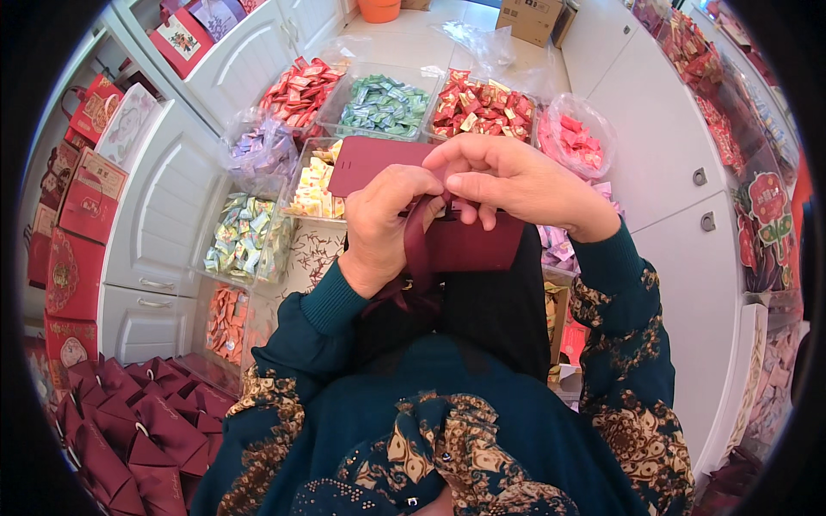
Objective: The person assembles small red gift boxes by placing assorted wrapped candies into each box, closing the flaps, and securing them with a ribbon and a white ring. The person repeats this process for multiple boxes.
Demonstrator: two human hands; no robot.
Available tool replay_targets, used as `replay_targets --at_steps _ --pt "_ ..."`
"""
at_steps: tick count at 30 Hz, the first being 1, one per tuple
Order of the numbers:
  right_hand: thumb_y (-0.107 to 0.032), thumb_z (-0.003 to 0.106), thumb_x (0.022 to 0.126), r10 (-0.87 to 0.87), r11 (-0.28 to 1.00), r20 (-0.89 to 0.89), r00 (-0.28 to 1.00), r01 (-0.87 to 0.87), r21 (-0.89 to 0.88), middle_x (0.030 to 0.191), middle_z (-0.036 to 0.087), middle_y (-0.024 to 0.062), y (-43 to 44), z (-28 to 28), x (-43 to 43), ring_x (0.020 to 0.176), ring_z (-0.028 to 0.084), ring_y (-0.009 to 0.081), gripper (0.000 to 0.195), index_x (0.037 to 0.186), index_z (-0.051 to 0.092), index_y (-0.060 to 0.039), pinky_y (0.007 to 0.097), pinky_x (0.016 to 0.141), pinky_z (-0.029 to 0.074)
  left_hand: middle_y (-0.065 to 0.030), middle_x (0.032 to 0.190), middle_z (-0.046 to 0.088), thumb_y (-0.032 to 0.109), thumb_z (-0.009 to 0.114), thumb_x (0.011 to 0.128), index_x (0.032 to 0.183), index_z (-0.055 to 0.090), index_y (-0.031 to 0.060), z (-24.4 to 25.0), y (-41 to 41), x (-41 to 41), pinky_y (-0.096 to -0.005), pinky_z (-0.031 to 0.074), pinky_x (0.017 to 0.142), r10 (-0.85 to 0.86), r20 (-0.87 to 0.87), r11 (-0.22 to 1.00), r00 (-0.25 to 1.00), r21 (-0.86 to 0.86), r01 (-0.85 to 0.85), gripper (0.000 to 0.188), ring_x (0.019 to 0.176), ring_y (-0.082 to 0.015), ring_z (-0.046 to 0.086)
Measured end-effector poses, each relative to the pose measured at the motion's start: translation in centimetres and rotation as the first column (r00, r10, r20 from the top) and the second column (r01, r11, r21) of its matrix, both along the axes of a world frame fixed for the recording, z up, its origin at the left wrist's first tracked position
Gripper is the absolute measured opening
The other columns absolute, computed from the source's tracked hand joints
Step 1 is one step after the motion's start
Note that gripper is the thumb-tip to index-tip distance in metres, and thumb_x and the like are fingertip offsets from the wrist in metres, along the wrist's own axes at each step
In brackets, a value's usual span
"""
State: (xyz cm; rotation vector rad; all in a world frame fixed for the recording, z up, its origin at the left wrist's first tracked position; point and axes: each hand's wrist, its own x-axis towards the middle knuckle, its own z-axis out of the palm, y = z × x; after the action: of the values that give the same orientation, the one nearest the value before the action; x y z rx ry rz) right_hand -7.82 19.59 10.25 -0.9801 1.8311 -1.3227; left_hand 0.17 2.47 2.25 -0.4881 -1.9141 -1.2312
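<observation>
A burgundy gift box [481, 242] rests on my lap, its flat burgundy flap [381, 158] with small slits standing out on the far side. My left hand [384, 222] is closed on a burgundy satin ribbon [419, 248], which hangs down over the near side of the box. Loose ribbon trails onto my dark trousers. My right hand [510, 184] is over the box, thumb and fingers curved, its fingertips meeting those of my left hand. Whether it also pinches the ribbon is hidden by the fingers.
Clear bins of wrapped sweets stand around my knees, among them green [385, 106], red-and-gold [481, 106] and yellow [316, 184] ones. Folded burgundy boxes [151, 419] pile up at lower left. White cabinets [151, 238] flank both sides. A cardboard carton [529, 19] stands beyond.
</observation>
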Motion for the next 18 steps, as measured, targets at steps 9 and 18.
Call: replay_targets --at_steps 9,18 --pt "-0.016 0.054 0.094 0.211 0.896 -0.109 0.971 -0.147 0.419 0.081 0.062 0.0016 -1.5 0.6 -1.7 0.062 0.056 0.0066 0.026 0.114 0.061 -0.0018 0.0213 0.055 0.047 -0.0103 0.09 0.067 -0.008 0.074 0.071 0.086 0.064 0.0023 0.0 -1.5 0.7 -0.0291 0.054 0.069 -0.072 0.027 0.994 0.997 -0.082 0.074 0.021 0.082 -0.0214 0.066" --pt "-0.017 0.058 0.094 -0.073 0.957 -0.107 0.992 0.1 0.272 0.07 0.06 -0.0018 -1.3 -0.9 -0.9 0.059 0.053 0.0044 0.018 0.095 0.066 -0.0015 0.0193 0.052 0.043 -0.0133 0.107 0.068 -0.006 0.07 0.077 0.086 0.06 0.0015 0.6 -4.1 1.4 -0.033 0.052 0.083 -0.4 0.23 0.907 0.887 -0.04 0.419 0.015 0.094 -0.0215 0.066"
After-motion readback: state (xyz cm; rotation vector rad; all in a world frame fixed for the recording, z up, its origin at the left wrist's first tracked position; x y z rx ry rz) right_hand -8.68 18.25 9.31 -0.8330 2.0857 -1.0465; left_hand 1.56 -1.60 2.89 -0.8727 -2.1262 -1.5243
